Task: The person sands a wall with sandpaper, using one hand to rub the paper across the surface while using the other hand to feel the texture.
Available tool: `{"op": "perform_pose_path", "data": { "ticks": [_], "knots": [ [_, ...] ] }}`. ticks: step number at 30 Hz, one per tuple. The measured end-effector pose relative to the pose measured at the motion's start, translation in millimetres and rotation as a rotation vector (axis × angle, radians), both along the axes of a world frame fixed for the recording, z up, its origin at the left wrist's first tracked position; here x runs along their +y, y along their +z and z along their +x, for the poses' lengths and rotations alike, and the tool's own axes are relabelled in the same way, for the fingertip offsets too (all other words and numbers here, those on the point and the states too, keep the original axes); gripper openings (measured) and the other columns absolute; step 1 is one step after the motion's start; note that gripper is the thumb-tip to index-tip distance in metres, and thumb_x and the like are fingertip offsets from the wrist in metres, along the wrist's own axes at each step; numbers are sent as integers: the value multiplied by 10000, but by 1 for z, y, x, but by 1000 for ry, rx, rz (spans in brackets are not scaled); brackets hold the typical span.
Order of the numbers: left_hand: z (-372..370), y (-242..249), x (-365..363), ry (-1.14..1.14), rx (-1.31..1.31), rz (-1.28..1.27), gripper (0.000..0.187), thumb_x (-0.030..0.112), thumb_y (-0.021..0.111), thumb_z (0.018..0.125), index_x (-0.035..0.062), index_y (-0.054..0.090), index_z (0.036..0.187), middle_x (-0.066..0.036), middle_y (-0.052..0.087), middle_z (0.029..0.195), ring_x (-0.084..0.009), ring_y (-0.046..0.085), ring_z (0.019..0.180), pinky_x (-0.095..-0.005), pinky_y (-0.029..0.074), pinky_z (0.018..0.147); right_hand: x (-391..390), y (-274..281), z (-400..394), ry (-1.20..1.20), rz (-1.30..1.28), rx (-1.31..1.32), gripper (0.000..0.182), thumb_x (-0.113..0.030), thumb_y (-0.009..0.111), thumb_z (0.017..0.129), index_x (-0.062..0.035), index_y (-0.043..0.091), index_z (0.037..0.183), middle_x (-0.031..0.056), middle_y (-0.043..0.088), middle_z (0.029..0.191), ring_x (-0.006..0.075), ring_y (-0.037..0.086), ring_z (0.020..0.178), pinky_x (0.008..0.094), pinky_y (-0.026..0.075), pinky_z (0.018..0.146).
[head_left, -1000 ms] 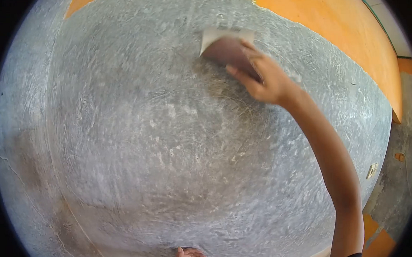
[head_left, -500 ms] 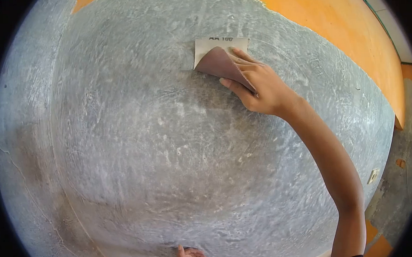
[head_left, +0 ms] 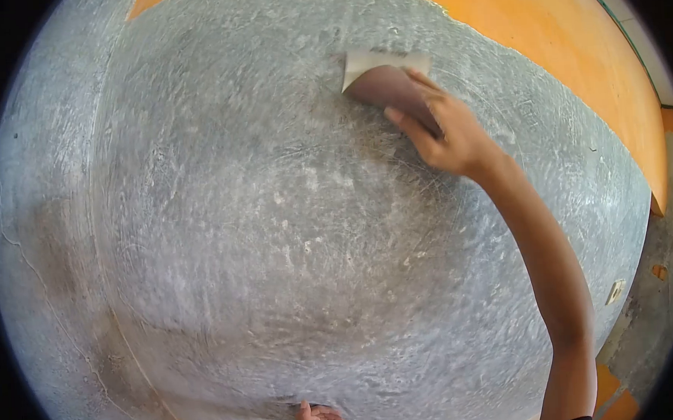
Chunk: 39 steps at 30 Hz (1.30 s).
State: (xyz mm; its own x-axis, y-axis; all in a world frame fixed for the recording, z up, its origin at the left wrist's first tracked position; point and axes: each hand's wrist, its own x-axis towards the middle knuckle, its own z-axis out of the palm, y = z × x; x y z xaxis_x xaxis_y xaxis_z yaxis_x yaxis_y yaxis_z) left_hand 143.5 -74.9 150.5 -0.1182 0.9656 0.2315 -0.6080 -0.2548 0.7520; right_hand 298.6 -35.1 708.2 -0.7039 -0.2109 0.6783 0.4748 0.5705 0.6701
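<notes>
My right hand (head_left: 453, 126) grips a sheet of sandpaper (head_left: 387, 88) and presses it to the upper part of a grey plastered wall (head_left: 307, 234). The sheet's near corner is folded over, so its brown-purple grit side shows against the pale backing; motion smears it a little. At the bottom edge of the view is my left hand (head_left: 319, 419), palm partly turned up, thumb and fingers apart, with nothing in it. It is close to the lower wall, and its wrist is cut off by the frame.
Orange paint (head_left: 538, 21) covers the wall's upper right, with a ragged edge against the grey. A power socket (head_left: 616, 292) is low on the right. Grey floor (head_left: 641, 309) shows past the wall's right edge. A corner seam runs down the left.
My right hand has slid the sandpaper slightly right and up over the wall. The whole view has shifted a little to the right; my left hand keeps its pose.
</notes>
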Motion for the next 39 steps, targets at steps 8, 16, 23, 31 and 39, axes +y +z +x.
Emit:
{"op": "perform_pose_path", "data": {
  "ticks": [8,16,23,31,39],
  "knots": [
    [1,-19,9,-37,-25,-4,697,616,323,934,-7,636,921,-163,672,752,-324,659,635,-465,542,586,-2,-3,10,-99,17,55,432,-286,468,941,47,565,1198,203,514,1314,365,375,1318,436,280,1125],
    [-1,-25,13,-84,-18,-57,754,656,318,910,-20,647,863,-188,668,728,-336,655,634,-474,533,598,-1,-6,3,-88,29,51,367,-271,451,948,5,620,1122,195,598,1202,355,457,1257,435,291,1119],
    [-1,-23,11,-51,-44,-77,733,647,327,913,-10,650,874,-169,673,732,-330,656,631,-470,539,584,6,-2,0,-77,131,175,358,-249,472,944,64,644,953,237,593,1183,374,455,1252,421,313,1105],
    [-4,-28,15,-59,-50,-71,714,627,329,925,-10,648,876,-171,674,733,-330,654,598,-468,544,563,9,-2,-3,-26,79,77,382,-281,457,955,39,638,1059,220,581,1218,383,449,1256,429,333,1087],
    [-1,-12,7,7,1,-61,711,623,322,930,-10,640,874,-168,663,695,-328,650,578,-448,544,551,3,-7,-5,-44,50,-11,444,-304,467,952,94,598,1100,256,587,1186,378,453,1256,433,322,1097]
  ]
}}
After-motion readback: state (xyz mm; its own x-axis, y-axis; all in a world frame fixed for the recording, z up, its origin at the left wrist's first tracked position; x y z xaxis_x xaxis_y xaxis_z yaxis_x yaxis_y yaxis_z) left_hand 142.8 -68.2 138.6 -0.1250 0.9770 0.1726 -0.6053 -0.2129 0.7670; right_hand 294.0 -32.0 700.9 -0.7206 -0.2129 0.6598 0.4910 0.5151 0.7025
